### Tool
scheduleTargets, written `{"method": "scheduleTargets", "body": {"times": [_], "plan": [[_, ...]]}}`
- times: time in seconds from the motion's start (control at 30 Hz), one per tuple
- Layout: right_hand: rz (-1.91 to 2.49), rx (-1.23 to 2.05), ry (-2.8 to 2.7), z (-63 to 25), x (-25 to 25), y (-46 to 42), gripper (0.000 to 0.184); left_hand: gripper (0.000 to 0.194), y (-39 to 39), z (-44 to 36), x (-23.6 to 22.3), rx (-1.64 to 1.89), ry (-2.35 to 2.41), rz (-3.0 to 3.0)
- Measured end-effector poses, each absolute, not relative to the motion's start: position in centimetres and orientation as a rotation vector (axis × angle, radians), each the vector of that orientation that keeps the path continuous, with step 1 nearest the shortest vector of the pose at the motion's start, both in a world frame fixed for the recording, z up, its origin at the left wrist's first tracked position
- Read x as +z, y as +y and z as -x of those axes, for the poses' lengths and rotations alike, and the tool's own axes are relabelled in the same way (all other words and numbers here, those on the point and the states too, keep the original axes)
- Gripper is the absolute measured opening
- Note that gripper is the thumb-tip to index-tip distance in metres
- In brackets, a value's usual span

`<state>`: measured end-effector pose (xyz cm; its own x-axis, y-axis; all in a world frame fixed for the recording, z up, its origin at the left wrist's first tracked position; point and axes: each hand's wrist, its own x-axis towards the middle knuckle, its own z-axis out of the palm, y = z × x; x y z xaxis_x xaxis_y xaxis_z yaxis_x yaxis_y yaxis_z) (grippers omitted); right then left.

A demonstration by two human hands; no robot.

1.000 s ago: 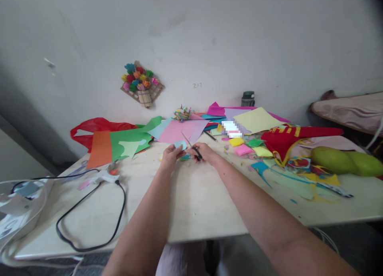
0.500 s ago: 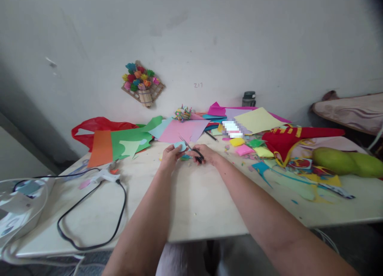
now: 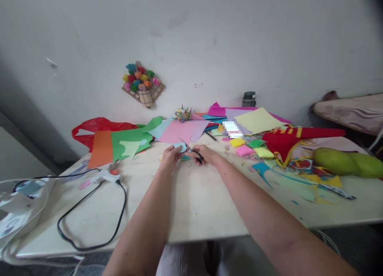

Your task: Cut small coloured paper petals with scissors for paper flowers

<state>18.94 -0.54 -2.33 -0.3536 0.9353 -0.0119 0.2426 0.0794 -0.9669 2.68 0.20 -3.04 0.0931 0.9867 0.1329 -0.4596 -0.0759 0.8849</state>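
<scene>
Near the middle of the table, my left hand [image 3: 170,157] pinches a small piece of light blue paper [image 3: 180,147]. My right hand [image 3: 205,153] is closed around the black handles of a pair of scissors [image 3: 198,157]. The scissors' blades point up and left, right beside the blue paper; whether they touch it I cannot tell. Small coloured scraps lie on the table just under both hands. Behind them lies a large pink sheet of paper [image 3: 177,131].
On the left are a white glue gun [image 3: 108,175] with a black cord, and orange paper [image 3: 101,148]. To the right lie bright packets [image 3: 244,150], a red cloth item [image 3: 281,142], paper scraps and green fruit [image 3: 335,161]. A dark bottle [image 3: 248,99] stands at the wall.
The light blue paper has turned slightly in my left hand and shows a little more of its face. Both hands stay in nearly the same place.
</scene>
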Motion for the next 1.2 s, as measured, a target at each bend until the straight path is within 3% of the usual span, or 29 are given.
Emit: {"method": "scheduleTargets", "body": {"times": [1.2], "plan": [[1.214,1.295,-1.661,-18.85,-2.18,-0.66,0.030,0.017,0.22,-2.60,-3.10,1.389,0.741,-0.961]]}}
